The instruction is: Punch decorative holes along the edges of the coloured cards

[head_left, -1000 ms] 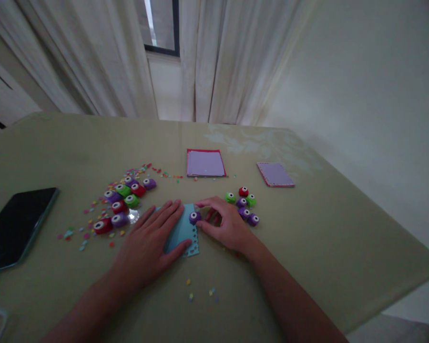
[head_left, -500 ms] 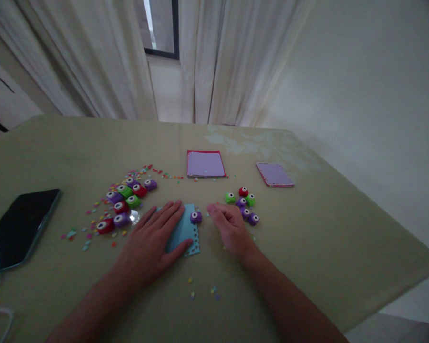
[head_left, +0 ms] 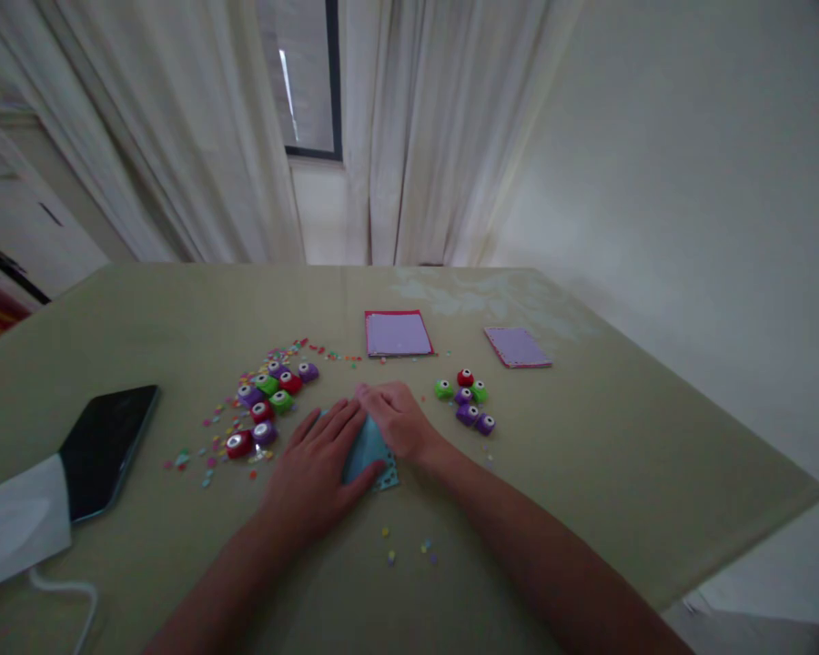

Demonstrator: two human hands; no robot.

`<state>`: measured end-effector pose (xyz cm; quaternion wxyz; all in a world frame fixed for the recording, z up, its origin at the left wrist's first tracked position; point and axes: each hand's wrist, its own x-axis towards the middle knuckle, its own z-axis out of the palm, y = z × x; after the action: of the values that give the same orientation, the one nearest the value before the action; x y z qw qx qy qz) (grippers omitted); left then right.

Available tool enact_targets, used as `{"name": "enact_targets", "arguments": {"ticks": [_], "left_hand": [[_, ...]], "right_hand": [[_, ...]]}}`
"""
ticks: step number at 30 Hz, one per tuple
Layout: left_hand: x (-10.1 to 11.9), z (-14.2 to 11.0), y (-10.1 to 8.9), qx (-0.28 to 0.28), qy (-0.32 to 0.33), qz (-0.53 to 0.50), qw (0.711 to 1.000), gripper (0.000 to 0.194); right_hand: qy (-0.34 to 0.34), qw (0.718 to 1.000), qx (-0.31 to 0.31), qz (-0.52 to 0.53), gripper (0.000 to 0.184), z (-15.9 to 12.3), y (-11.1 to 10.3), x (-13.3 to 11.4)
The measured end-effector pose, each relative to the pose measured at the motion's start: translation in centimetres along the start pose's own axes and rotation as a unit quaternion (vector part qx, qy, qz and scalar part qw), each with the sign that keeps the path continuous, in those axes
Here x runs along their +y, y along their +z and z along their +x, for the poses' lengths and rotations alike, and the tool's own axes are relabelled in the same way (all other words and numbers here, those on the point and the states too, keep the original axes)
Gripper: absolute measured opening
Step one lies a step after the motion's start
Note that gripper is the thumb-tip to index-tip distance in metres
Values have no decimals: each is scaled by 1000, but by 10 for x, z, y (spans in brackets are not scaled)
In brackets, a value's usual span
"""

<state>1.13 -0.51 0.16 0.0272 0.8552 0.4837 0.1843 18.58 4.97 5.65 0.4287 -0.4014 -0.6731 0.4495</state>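
A light-blue sheet of card point(head_left: 364, 453) with small shapes punched along its right edge lies on the table. My left hand point(head_left: 314, 468) rests flat across it, fingers stretched out and holding it down. My right hand point(head_left: 397, 420) is closed in a fist over the upper right edge of the card, where the purple craft punch is hidden from sight. Right of that fist stand several small craft punches with eye-like tops, among them a red punch point(head_left: 465, 377) and a purple punch point(head_left: 485, 424). More punches, such as a green punch point(head_left: 282, 401), lie left of the card.
Colourful paper confetti point(head_left: 248, 378) is scattered around the left punches. Farther back lie a lilac sheet on a red one point(head_left: 399, 335) and a lilac card with punched edges point(head_left: 519, 347). At left are a black tablet point(head_left: 109, 446), white paper point(head_left: 24, 523) and a white cable point(head_left: 68, 585).
My right hand let go of the purple punch, curled into a fist, and moved left onto the card's edge where that punch sat. My left hand stays on the card. The view shifted somewhat.
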Motion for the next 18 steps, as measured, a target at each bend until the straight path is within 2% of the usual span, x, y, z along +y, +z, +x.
{"name": "enact_targets", "arguments": {"ticks": [3,5,7,9,12,14,18], "left_hand": [[1,1,-1,-6,-3,3,1000,71],[1,1,-2,-7,-1,4,1000,71],[0,1,-1,-5,0,4,1000,72],[-1,1,0,-2,1,4,1000,72],[-2,1,2,1,2,4,1000,73],[-2,1,3,2,1,1,1000,73],[-3,0,6,7,-2,0,1000,72]], "right_hand": [[-2,998,-35,-51,52,-3,8,8],[6,999,-31,-39,51,-3,8,9],[19,1000,-2,-6,54,-2,3,6],[14,998,58,13,56,-4,-5,3],[-22,992,121,-39,52,-15,-17,3],[-22,986,123,-107,42,-24,-23,9],[19,977,81,-197,11,-34,-34,28]]}}
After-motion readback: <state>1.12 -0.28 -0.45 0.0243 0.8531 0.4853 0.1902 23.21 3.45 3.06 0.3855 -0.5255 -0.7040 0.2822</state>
